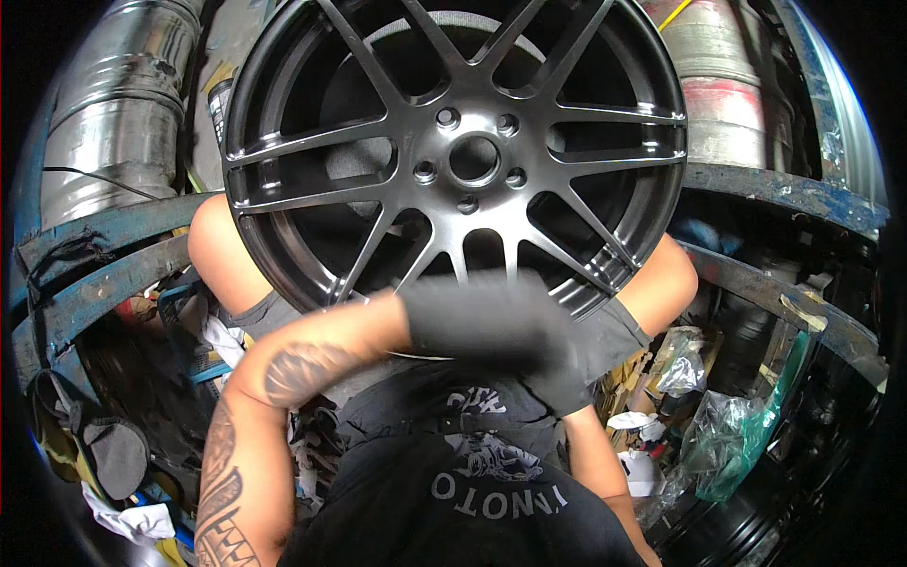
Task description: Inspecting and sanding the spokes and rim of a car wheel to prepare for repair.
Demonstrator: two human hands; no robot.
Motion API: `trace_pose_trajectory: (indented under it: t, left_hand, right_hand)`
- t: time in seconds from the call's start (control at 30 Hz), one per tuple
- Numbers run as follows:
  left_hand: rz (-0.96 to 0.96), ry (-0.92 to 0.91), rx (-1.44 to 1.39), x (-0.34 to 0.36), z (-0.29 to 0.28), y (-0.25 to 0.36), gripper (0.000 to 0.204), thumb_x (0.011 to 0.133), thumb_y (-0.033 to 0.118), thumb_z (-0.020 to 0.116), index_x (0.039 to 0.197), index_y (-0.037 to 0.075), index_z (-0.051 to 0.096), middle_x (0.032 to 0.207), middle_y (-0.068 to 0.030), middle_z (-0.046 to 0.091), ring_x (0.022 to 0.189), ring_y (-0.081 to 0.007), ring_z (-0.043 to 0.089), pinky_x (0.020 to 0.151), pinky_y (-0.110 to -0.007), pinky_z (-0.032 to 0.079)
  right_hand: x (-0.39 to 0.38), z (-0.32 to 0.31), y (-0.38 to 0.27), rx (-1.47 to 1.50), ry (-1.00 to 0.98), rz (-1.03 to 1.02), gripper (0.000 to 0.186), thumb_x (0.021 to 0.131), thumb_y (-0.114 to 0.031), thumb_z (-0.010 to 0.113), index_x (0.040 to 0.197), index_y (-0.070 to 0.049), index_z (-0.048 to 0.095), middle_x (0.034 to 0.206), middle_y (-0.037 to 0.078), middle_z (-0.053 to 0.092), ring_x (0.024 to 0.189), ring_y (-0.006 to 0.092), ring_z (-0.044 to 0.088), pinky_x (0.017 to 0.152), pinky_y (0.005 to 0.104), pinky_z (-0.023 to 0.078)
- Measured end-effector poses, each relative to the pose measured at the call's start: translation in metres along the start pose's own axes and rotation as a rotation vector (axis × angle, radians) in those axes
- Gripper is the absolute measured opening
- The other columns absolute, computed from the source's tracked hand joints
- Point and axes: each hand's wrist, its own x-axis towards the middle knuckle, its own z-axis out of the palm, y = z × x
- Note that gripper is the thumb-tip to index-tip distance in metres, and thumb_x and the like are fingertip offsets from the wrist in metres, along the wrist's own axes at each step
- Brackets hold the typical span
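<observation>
A dark, multi-spoke wheel rim (491, 151) fills the upper middle, over my bare knees (671, 279) and dark shorts. My left hand (482, 312), in a black glove, reaches across to the middle near the rim's lower edge, smeared by motion; whether it touches the rim or grips anything is unclear. My right hand (557, 378), also black-gloved, is lower to the right, partly behind the left, its fingers blurred and hidden. Below both hands is my black printed top (425, 491).
Steel drums (113, 132) stand at upper left and right. Worn blue metal beams (794, 198) cross either side. Crumpled plastic bags (727, 435), cardboard and scraps lie low at right. A dark grey pad (113, 454) and white cloths (132, 520) are at lower left.
</observation>
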Motion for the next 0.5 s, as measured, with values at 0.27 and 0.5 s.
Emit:
trace_pose_trajectory:
  t: [0.27, 0.5]
  left_hand:
    - [-0.256, 0.66, -0.006, -0.022, -0.117, 0.009, 0.034, 0.11, 0.027, 0.053, 0.127, 0.002, 0.07, 0.11, -0.0068, 0.071, 0.102, -0.0114, 0.067, 0.094, -0.027, 0.055]
    - [-0.417, 0.462, -0.156, -0.019, -0.094, -0.006, 0.033, 0.111, 0.023, 0.051, 0.127, 0.0, 0.069, 0.103, -0.0057, 0.07, 0.096, -0.0115, 0.066, 0.09, -0.027, 0.056]
  right_hand:
    - [-0.009, 0.007, -0.02, -0.177, -0.039, 0.025, 0.031, 0.076, -0.006, 0.075, 0.105, -0.016, 0.079, 0.09, 0.009, 0.063, 0.087, 0.0343, 0.061, 0.076, 0.0471, 0.048]
    - [0.005, -0.012, -0.03, -0.287, -0.213, -0.033, 0.034, 0.078, -0.011, 0.076, 0.112, -0.017, 0.079, 0.084, 0.009, 0.064, 0.078, 0.0319, 0.063, 0.07, 0.0438, 0.049]
